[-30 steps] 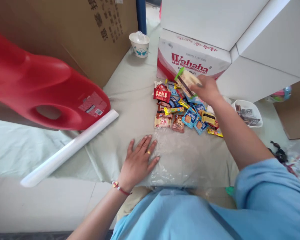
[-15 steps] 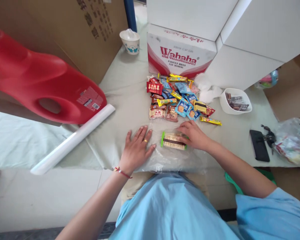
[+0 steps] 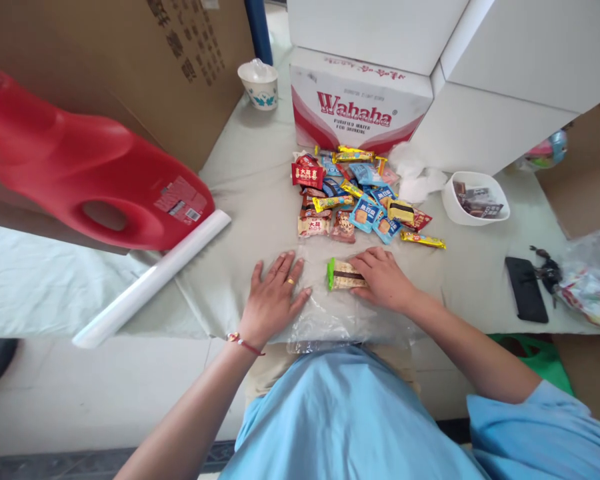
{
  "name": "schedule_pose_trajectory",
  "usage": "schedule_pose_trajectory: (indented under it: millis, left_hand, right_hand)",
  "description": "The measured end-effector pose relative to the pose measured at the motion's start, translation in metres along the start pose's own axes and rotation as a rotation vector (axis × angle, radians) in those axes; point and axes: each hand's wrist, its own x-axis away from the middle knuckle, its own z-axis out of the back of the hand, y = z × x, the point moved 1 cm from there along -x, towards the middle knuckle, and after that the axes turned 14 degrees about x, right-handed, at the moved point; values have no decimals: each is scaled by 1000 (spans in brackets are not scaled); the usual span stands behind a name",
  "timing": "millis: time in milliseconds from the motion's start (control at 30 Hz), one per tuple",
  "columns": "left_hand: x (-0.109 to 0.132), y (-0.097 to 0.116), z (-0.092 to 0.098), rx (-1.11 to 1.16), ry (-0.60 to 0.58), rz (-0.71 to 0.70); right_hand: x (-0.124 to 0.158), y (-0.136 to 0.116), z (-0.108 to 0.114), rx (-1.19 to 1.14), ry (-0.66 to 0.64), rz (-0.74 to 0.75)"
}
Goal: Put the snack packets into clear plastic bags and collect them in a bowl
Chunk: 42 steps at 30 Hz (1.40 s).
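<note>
My left hand point(image 3: 273, 298) lies flat with fingers spread on the left edge of a clear plastic sheet point(image 3: 347, 320) spread on the table. My right hand point(image 3: 386, 279) rests over the right end of a green-edged snack packet point(image 3: 341, 275) that lies on the sheet, fingers curled on it. Just beyond the sheet is a pile of colourful snack packets point(image 3: 353, 197).
A red jug point(image 3: 80, 180) and a white roll point(image 3: 153, 279) lie at the left. A Wahaha box point(image 3: 360, 110), white boxes and a paper cup point(image 3: 259, 83) stand at the back. A white bowl point(image 3: 475, 199), black phone point(image 3: 526, 289) and plastic bag point(image 3: 587, 277) are on the right.
My right hand carried the green-edged packet from above the pile down onto the plastic sheet and now presses on it. My left hand stayed flat on the sheet.
</note>
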Motion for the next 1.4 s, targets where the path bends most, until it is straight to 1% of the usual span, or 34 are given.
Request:
schedule_pose_trajectory:
  millis: [100,200,333,500,867,900,933,1000,1033,1067,1100,1133,1167,1200,1233,1267,1333,1400]
  left_hand:
    - [0,-1,-1,-3,2,-1]
    - [0,-2,-2,2,7,-7]
    - [0,-2,-2,6,10,-5]
    - [0,-3,-2,-12,-13,18]
    - [-1,-5,-6,-8,7,3]
    - [0,-6,-7,-5,30,-1]
    - [1,-8,-8,-5,78,-5]
    - [7,-12,-10,-22,229,-42]
    - [12,-14,-10,-34,310,-91]
    - [17,-16,-10,-44,362,-167]
    - [22,-18,-9,-45,369,-264]
    - [26,-19,-8,-26,329,-371]
    - [30,-20,-6,17,258,-471]
    - [33,-20,-3,82,175,-546]
    - [35,-21,0,160,95,-591]
    - [36,-21,4,236,26,-604]
    - [37,-21,12,336,-79,-565]
    - [36,-20,15,347,-158,-511]
  right_hand:
    - [-1,-3,3,19,-8,21]
    - [3,-3,5,7,17,6]
    - [7,-1,-2,-19,27,2]
    - [7,-3,-13,-48,38,-7]
    - [12,-5,-19,-82,38,-15]
    - [11,-5,-20,-87,41,-14]
    - [11,-3,-21,-96,48,-8]
    - [15,1,-21,-133,96,12]
    - [20,3,-20,-167,141,22]
    - [27,7,-18,-211,200,31]
    - [37,10,-16,-261,264,40]
    - [49,13,-14,-312,323,54]
    - [63,15,-13,-359,368,74]
    - [79,15,-14,-396,391,102]
    - [94,15,-17,-413,388,135]
    - [109,12,-23,-405,363,166]
    - [133,5,-42,-315,295,186]
    - [147,-3,-63,-191,276,124]
